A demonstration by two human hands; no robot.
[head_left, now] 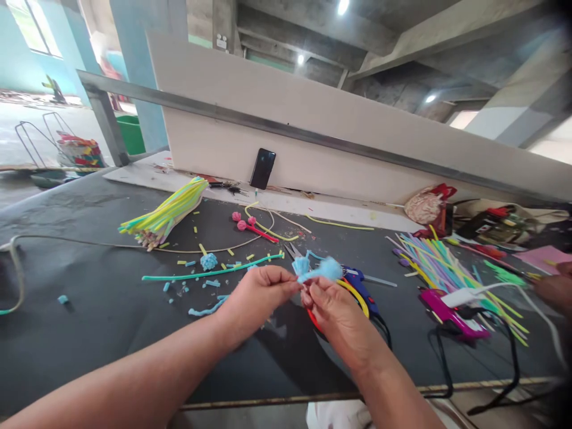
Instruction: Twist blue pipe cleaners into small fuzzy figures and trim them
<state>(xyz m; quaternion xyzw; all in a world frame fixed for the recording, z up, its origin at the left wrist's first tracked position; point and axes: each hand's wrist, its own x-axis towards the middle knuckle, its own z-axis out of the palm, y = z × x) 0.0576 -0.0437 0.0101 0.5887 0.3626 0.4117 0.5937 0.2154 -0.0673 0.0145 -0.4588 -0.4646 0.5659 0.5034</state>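
In front of me my left hand [270, 292] and my right hand [337, 310] meet, fingertips pinched together. Between them is a light-blue fuzzy chenille stem [328, 269], bent into a tufted shape; its lower part is hidden by my fingers. Just behind the hands, scissors [292, 250] lie with blades apart, their handles partly covered by my right hand. A blue glue gun [360, 289] rests to the right of that hand. Left of my hands lie a small blue chenille ball [208, 261] on a yellow stub, a long teal stem [210, 275] and several cut bits.
A yellow-green stem bundle [170, 211] lies at left. Pink pompoms on a red stem [254, 226] sit farther back. A phone [263, 168] leans on the white panel. Loose pastel stems [451, 262] and a magenta power strip [453, 316] lie right, near another person's hand [554, 292].
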